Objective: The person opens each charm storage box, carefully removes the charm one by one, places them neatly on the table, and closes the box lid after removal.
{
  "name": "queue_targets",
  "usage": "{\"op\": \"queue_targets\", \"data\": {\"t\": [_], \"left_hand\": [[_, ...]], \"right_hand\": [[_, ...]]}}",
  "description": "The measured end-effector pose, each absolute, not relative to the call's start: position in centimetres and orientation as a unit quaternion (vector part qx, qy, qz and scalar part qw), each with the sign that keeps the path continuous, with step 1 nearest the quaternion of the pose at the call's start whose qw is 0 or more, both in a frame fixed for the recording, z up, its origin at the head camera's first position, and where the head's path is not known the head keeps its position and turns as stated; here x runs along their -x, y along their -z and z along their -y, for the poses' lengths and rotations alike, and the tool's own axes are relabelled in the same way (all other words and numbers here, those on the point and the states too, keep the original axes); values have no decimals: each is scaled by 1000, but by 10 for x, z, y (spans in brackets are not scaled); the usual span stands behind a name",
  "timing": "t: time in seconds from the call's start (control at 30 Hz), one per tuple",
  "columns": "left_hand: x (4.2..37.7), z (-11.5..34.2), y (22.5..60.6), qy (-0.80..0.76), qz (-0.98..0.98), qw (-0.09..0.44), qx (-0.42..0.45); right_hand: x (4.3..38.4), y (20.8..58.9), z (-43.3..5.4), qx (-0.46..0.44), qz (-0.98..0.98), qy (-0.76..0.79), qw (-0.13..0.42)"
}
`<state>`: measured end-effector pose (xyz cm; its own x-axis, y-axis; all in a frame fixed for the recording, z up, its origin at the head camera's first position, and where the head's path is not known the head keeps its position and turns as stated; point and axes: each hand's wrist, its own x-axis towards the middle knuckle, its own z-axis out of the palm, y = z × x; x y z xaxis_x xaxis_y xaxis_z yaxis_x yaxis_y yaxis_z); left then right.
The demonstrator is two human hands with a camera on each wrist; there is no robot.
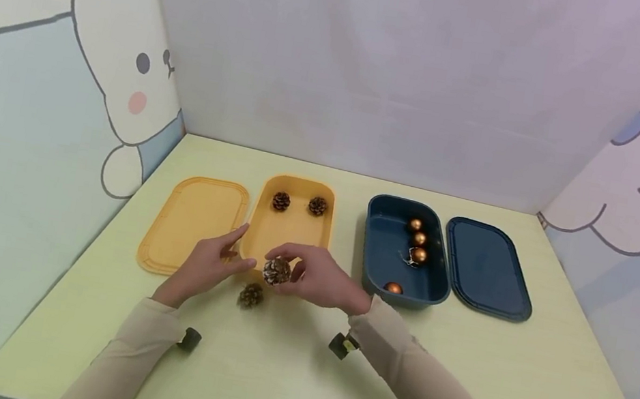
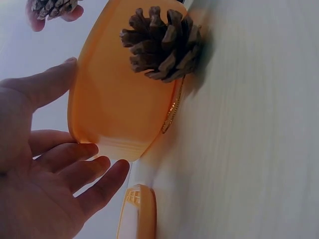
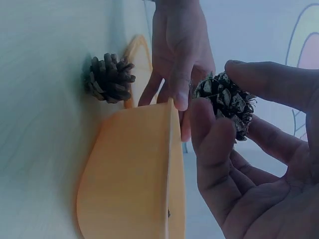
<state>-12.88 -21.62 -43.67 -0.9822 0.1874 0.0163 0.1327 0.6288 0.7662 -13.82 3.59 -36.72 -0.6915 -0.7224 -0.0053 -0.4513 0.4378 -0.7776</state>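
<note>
My right hand pinches a white-flecked pine cone between thumb and fingers, above the near edge of the yellow box. My left hand rests at that box's near left corner, its thumb at the near rim and its fingers extended along the left side. In the left wrist view, the thumb and fingers of the left hand lie around the corner. A brown pine cone with a gold cord stands on the table before the box. Inside the box, two pine cones sit near the far wall.
Left of the yellow box lies its yellow lid. A dark blue box to the right holds several copper-coloured balls, and a dark blue lid lies beside it. Walls with cartoon drawings stand around the pale table.
</note>
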Motion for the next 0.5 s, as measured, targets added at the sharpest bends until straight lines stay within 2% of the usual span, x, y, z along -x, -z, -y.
{"op": "queue_targets", "data": {"t": [0.5], "left_hand": [[127,217,437,-421,-902,32,-89]], "right_hand": [[114,387,-38,364,-871,306,125]]}}
